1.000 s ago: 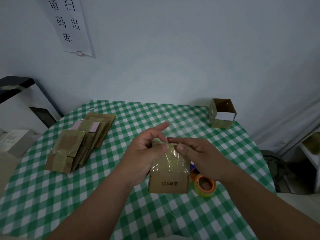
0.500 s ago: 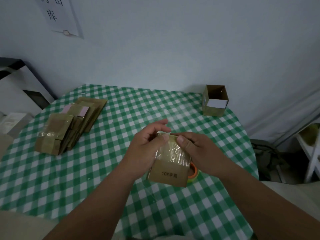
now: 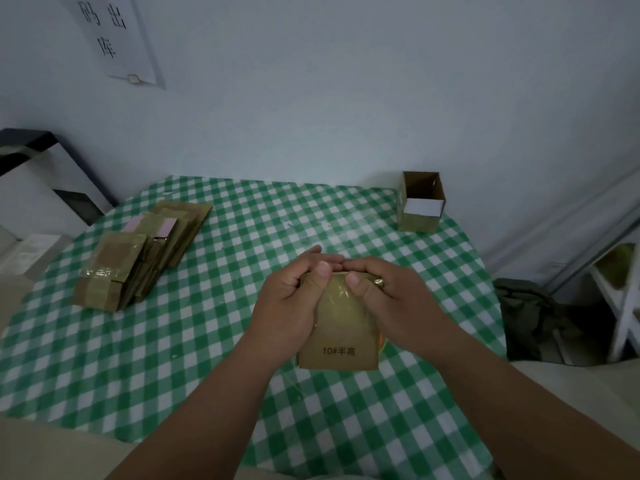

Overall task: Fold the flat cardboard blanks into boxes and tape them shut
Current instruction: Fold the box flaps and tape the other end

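Now, left to right: stack of flat blanks [image 3: 138, 254] at the table's left, well apart from the action. Centre — left hand [image 3: 287, 306] and right hand [image 3: 391, 299] both grip one taped blank [image 3: 339, 327] held above the checked tablecloth [image 3: 207, 341], thumbs pressed on its top edge. Looks like the opening step; next, pry the sides apart. Finished open box [image 3: 420, 202] far right.

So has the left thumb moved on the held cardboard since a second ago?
Yes. The left thumb has slid up to the cardboard's top edge, farther from its printed label.
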